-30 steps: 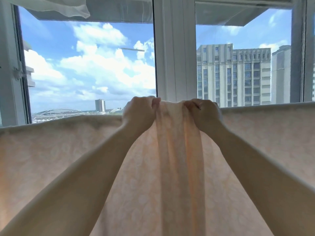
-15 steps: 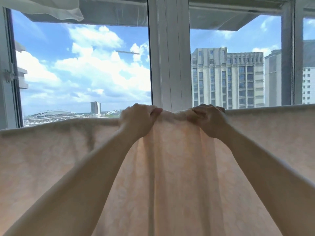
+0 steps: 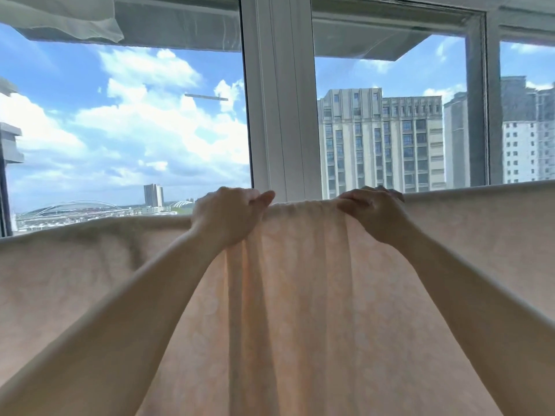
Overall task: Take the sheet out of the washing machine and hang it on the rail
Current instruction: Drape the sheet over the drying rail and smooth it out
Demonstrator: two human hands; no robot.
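Observation:
A pale peach sheet [image 3: 303, 295] with a faint floral pattern hangs across the whole width of the view, draped over a rail that it hides. Its top edge runs level from left to right. My left hand [image 3: 228, 216] grips the top fold left of centre, fingers curled over it. My right hand [image 3: 371, 213] grips the same fold to the right of centre. Between the two hands the cloth is bunched into vertical pleats that fall straight down.
Directly behind the sheet stands a large window with a white centre post [image 3: 280, 100]; sky and tall buildings show through the glass. A piece of thin white fabric [image 3: 60, 16] hangs at the upper left.
Both hands have slid apart along the top edge of the sheet, widening the bunched section between them. The view has shifted slightly right.

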